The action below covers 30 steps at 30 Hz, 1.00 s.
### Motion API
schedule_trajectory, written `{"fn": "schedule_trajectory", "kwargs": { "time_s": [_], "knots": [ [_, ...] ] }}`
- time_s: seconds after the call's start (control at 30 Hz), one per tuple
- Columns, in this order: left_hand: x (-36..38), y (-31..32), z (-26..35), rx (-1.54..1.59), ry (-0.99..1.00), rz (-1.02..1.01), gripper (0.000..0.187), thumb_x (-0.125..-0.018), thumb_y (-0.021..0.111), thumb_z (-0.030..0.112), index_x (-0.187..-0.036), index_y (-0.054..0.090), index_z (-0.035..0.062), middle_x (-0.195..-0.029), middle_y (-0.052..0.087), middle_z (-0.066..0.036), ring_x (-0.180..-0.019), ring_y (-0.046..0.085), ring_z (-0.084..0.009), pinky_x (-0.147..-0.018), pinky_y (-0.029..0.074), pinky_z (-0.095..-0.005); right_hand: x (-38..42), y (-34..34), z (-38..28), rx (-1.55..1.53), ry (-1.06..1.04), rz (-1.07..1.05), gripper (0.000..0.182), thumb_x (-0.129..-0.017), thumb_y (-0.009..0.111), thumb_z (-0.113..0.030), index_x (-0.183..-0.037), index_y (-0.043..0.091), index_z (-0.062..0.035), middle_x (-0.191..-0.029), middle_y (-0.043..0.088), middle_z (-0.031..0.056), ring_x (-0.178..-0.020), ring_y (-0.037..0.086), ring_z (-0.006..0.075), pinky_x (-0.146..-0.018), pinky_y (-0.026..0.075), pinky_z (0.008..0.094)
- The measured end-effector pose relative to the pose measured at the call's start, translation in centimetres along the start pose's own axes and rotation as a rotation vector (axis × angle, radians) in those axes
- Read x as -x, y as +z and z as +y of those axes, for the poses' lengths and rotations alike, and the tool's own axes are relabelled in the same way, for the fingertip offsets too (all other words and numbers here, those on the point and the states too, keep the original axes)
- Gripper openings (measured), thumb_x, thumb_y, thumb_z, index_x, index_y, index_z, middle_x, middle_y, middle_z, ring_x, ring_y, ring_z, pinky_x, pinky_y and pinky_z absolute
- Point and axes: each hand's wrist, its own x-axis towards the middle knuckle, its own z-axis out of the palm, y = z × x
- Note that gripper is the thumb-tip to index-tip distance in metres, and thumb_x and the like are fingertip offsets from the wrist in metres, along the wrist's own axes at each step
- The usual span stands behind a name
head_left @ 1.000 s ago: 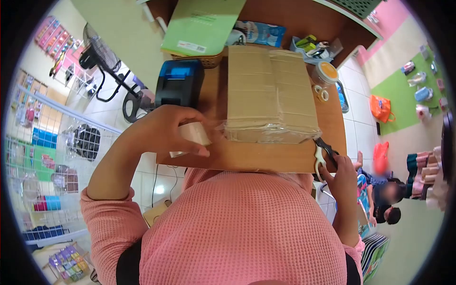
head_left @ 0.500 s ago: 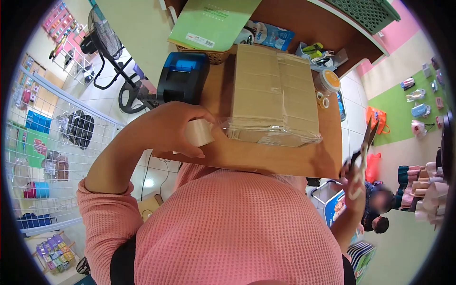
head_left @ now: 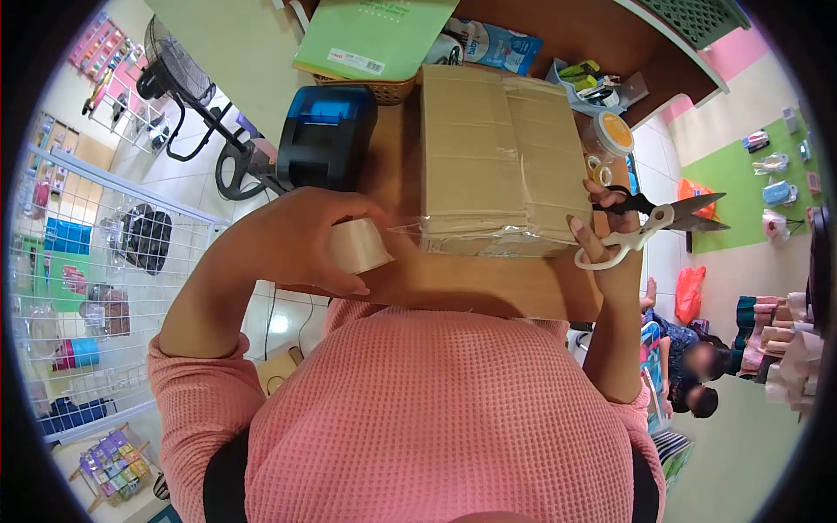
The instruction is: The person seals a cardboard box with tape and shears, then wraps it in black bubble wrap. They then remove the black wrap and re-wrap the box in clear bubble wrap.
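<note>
A taped cardboard box (head_left: pixel 497 157) sits on the wooden desk (head_left: pixel 471 283). My left hand (head_left: pixel 336 235) is closed around a roll of clear packing tape (head_left: pixel 359 247), left of the box's near corner. A strip of tape stretches from the roll to the box's lower left edge. With fingers through the handles, my right hand (head_left: pixel 610 240) holds scissors (head_left: pixel 649 220) at the box's right side. One handle is black and the other white. Their blades are apart and point right, away from the box.
A black label printer (head_left: pixel 327 135) stands left of the box. Behind are a green notebook (head_left: pixel 375 35) and a blue wipes pack (head_left: pixel 497 44). A clear jar with an orange lid (head_left: pixel 610 132) is at the right. Two people sit beyond the desk at right.
My right hand has come up and left with the scissors, from beside the desk to the box's right side. My left hand keeps the tape roll in nearly the same place.
</note>
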Motion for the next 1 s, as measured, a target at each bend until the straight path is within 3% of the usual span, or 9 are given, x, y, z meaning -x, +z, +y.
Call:
{"fn": "schedule_trajectory", "kwargs": {
  "time_s": [0.2,0.53,0.6,0.7,0.77,0.83,0.87,0.97,1.0],
  "knots": [
    [-1.2,1.1,0.5,0.002,0.137,-0.031,0.068,-0.059,0.093,0.029,-0.118,0.068,0.0058,-0.110,0.071,-0.011,-0.099,0.070,-0.0275,-0.087,0.053,-0.0349,-2.1,-1.9,1.3,-0.150,-0.030,-0.123,0.049,-0.080,0.077,0.000,-0.116,0.046,-0.0075,-0.133,0.058,0.0146,-0.126,0.050,0.0242,-0.112,0.036,0.0415],
    [-1.0,3.0,1.2,-0.029,0.115,0.025,0.068,-0.058,0.096,0.039,-0.112,0.069,0.0083,-0.102,0.069,-0.008,-0.095,0.067,-0.0248,-0.085,0.052,-0.0352,-2.8,-2.5,1.4,-0.136,-0.029,-0.141,0.046,-0.084,0.076,0.000,-0.118,0.045,-0.0056,-0.133,0.058,0.0158,-0.131,0.051,0.0239,-0.112,0.040,0.0401],
    [-1.1,2.8,1.5,0.093,0.002,-0.119,0.060,-0.069,0.091,0.043,-0.112,0.069,0.0082,-0.104,0.070,-0.007,-0.099,0.066,-0.0224,-0.086,0.052,-0.0346,-2.5,-2.7,1.2,-0.130,-0.022,-0.127,0.047,-0.084,0.075,0.001,-0.120,0.044,-0.0047,-0.133,0.058,0.0163,-0.130,0.052,0.0235,-0.110,0.042,0.0394],
    [-1.1,3.1,1.6,0.150,-0.073,-0.080,0.046,-0.084,0.081,0.042,-0.112,0.069,0.0081,-0.105,0.070,-0.006,-0.098,0.067,-0.0202,-0.085,0.052,-0.0329,-0.9,-4.3,-0.2,0.114,-0.066,-0.017,0.051,-0.082,0.078,-0.003,-0.121,0.046,-0.0018,-0.132,0.058,0.0175,-0.127,0.054,0.0225,-0.106,0.045,0.0376],
    [-1.1,3.0,1.8,0.200,-0.089,-0.093,0.040,-0.089,0.076,0.040,-0.111,0.069,0.0078,-0.105,0.070,-0.006,-0.097,0.067,-0.0191,-0.085,0.052,-0.0317,1.2,-7.2,-0.9,0.535,-0.090,0.035,0.062,-0.078,0.085,-0.017,-0.124,0.048,0.0017,-0.126,0.060,0.0163,-0.115,0.059,0.0206,-0.099,0.049,0.0357],
    [-0.9,3.1,1.7,0.250,-0.106,-0.110,0.036,-0.094,0.071,0.039,-0.111,0.069,0.0074,-0.105,0.070,-0.006,-0.096,0.067,-0.0179,-0.085,0.052,-0.0305,4.7,-7.7,-2.6,-0.027,-0.074,-0.048,0.081,-0.076,0.087,-0.041,-0.132,0.049,0.0047,-0.108,0.061,0.0120,-0.098,0.059,0.0181,-0.084,0.051,0.0321],
    [-0.8,3.4,1.6,0.248,-0.100,-0.092,0.034,-0.095,0.070,0.037,-0.111,0.068,0.0070,-0.104,0.070,-0.006,-0.096,0.067,-0.0166,-0.085,0.051,-0.0295,5.7,-7.8,-3.5,-0.027,-0.070,-0.048,0.081,-0.076,0.087,-0.041,-0.132,0.049,0.0047,-0.108,0.061,0.0120,-0.098,0.059,0.0181,-0.084,0.051,0.0321],
    [-0.7,3.6,1.6,0.273,-0.104,-0.080,0.031,-0.097,0.068,0.033,-0.111,0.068,0.0061,-0.103,0.069,-0.005,-0.095,0.066,-0.0146,-0.084,0.051,-0.0283,7.7,-7.5,-6.7,-0.185,-0.046,-0.722,0.093,-0.089,0.056,-0.075,-0.135,0.057,0.0059,-0.097,0.062,0.0125,-0.083,0.060,0.0224,-0.087,0.046,0.0360],
    [-0.7,3.7,1.6,0.299,-0.113,-0.084,0.029,-0.098,0.068,0.032,-0.111,0.067,0.0055,-0.102,0.069,-0.005,-0.095,0.065,-0.0138,-0.084,0.050,-0.0281,8.4,-6.5,-7.6,-0.203,0.171,-0.723,0.099,-0.081,0.057,-0.079,-0.128,0.060,0.0078,-0.086,0.063,0.0130,-0.071,0.059,0.0214,-0.081,0.047,0.0342]
  ]
}}
